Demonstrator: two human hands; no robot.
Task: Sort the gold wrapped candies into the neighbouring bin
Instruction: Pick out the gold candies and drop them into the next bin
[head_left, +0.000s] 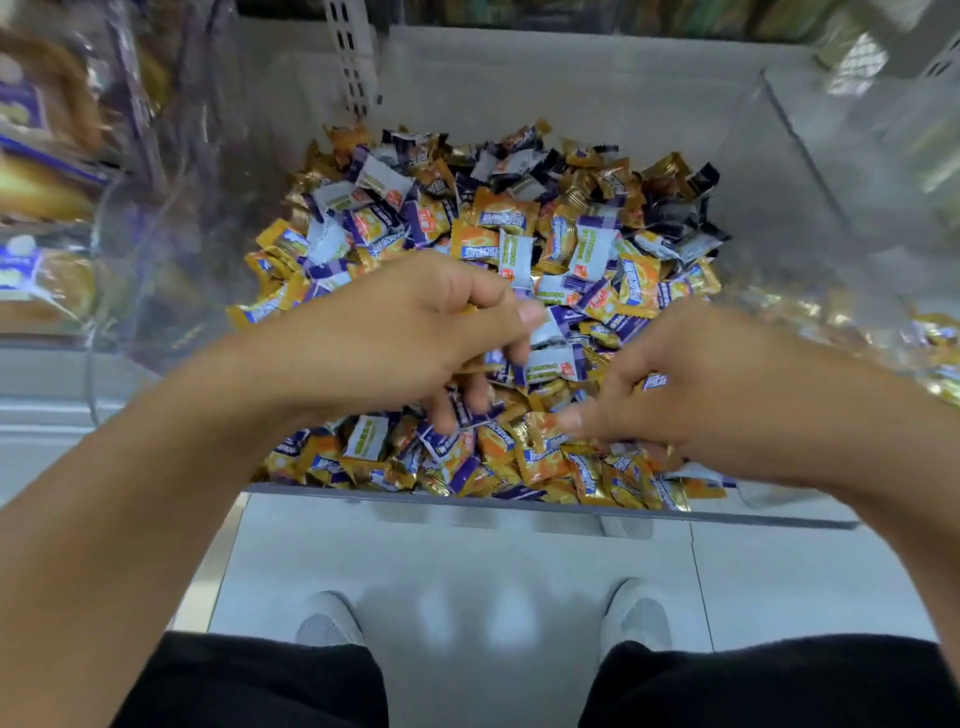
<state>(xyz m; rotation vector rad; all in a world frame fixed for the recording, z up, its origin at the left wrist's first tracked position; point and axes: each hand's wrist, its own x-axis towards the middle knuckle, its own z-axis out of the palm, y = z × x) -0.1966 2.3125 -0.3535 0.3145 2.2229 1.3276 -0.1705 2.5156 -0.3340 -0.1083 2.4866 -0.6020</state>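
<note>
A clear plastic bin (467, 78) holds a heap of mixed wrapped candies (519, 234): gold and orange ones, white ones, purple ones. My left hand (395, 332) hovers over the middle of the heap with fingers curled down among the candies; gold wrappers show under its fingers. My right hand (685, 389) is low at the front right of the heap, fingers curled around candies, with a purple and white wrapper (655, 382) showing in its grip. The neighbouring bin (831, 171) on the right holds gold candies (935, 343) behind its clear wall.
Another clear bin (62, 249) with purple and brown packets stands at the left. A slotted white shelf upright (350, 57) rises behind the middle bin. Below the bin's front edge lie a grey tiled floor (467, 561) and my two grey shoes.
</note>
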